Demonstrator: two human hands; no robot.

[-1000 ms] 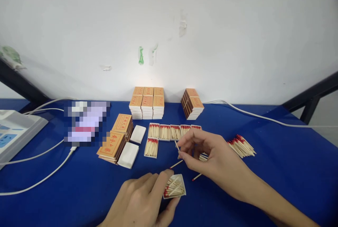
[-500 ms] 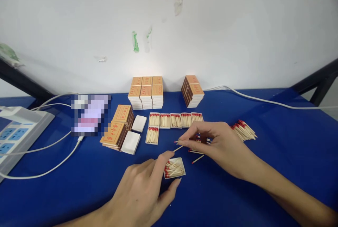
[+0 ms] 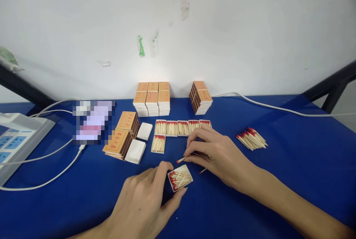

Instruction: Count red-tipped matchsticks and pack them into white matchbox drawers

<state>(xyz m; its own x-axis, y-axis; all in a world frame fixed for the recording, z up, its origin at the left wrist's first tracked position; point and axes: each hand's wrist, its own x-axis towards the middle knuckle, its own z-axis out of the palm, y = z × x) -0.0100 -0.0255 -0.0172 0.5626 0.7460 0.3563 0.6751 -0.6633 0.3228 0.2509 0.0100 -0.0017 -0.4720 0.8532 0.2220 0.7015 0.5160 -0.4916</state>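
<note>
A small white matchbox tray (image 3: 190,171), turned at a slant, holds a loose layer of red-headed matches, some of them crossed. My left hand (image 3: 147,198) grips it between index finger and thumb at opposite sides. Just above the tray's upper edge, my right hand (image 3: 214,153) pinches a match (image 3: 181,160) whose red head points left. Under and beside the right hand lie loose matches, mostly covered; one match (image 3: 203,171) pokes out below it. Behind stands a row of filled matchbox trays (image 3: 171,128), with one more filled tray (image 3: 158,144) in front of its left end.
Orange matchbox stacks (image 3: 152,98) and a smaller stack (image 3: 200,98) stand by the wall. To the left are matchbox sleeves (image 3: 118,142), white trays (image 3: 135,151), a blurred phone (image 3: 93,120), cables and a power strip (image 3: 16,142). A match pile (image 3: 252,138) lies right.
The match in my right hand now has its red head toward the left hand. My left index finger has come off the match, and the held tray has turned slightly.
</note>
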